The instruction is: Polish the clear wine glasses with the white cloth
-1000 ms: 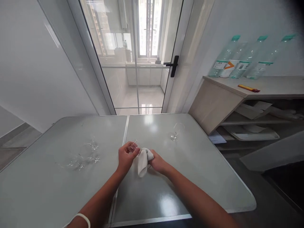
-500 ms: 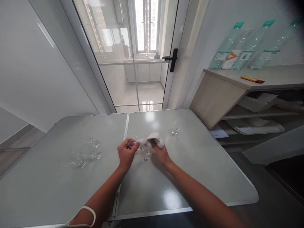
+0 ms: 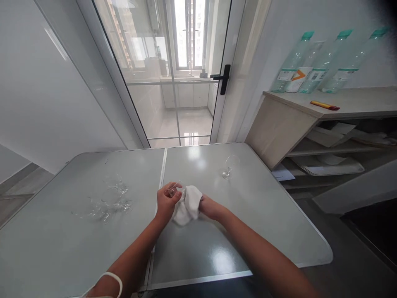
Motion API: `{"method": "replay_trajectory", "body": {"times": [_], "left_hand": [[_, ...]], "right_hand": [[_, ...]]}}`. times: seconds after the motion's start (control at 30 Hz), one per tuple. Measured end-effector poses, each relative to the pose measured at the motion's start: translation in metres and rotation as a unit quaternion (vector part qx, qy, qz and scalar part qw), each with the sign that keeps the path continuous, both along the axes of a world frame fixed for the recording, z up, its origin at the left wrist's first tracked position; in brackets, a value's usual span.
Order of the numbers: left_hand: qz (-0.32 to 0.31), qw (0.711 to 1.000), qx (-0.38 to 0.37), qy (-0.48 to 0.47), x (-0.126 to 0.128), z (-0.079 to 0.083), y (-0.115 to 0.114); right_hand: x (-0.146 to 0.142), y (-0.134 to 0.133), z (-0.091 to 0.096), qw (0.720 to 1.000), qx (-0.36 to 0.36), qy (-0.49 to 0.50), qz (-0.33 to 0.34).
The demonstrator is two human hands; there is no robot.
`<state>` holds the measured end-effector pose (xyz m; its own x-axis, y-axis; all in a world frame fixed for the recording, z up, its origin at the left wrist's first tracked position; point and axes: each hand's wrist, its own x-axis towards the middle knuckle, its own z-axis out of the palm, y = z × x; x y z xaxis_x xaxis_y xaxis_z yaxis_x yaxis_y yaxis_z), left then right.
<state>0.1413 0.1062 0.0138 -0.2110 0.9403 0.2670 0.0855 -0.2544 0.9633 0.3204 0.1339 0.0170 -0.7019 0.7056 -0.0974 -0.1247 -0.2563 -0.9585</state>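
Observation:
My left hand point(image 3: 168, 199) is closed around the bowl of a clear wine glass point(image 3: 173, 189), held just above the table near its centre seam. In my right hand point(image 3: 211, 207) is a white cloth point(image 3: 191, 203), pressed against the glass and hanging down over its stem and foot, which it hides. To the right, another stemmed glass point(image 3: 227, 174) stands alone on the table. Several more clear glasses point(image 3: 113, 200) are grouped on the left half, their outlines faint against the surface.
The grey table point(image 3: 248, 231) has a pale metal edge. Beyond it is a glazed door with a black handle point(image 3: 225, 79). At right, a wooden shelf unit point(image 3: 285, 120) carries several green-capped bottles point(image 3: 313, 74) and a yellow-red packet point(image 3: 324, 105).
My right hand has brought the cloth lower and over the glass, covering the foot that showed before. My left hand keeps its hold on the bowl.

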Motion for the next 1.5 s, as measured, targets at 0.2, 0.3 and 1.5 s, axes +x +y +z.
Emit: {"method": "replay_trajectory", "body": {"times": [0.2, 0.3, 1.5], "left_hand": [[0.113, 0.992, -0.030, 0.043, 0.002, 0.000, 0.000], [0.147, 0.989, -0.019, 0.016, 0.000, 0.000, 0.002], [0.209, 0.897, 0.091, 0.378, 0.003, -0.008, 0.003]], "right_hand": [[0.005, 0.004, 0.010, 0.863, 0.438, -0.213, -0.135], [0.015, 0.010, 0.009, 0.842, 0.407, -0.206, -0.288], [0.026, 0.001, 0.030, 0.715, 0.540, -0.441, 0.058]]}}
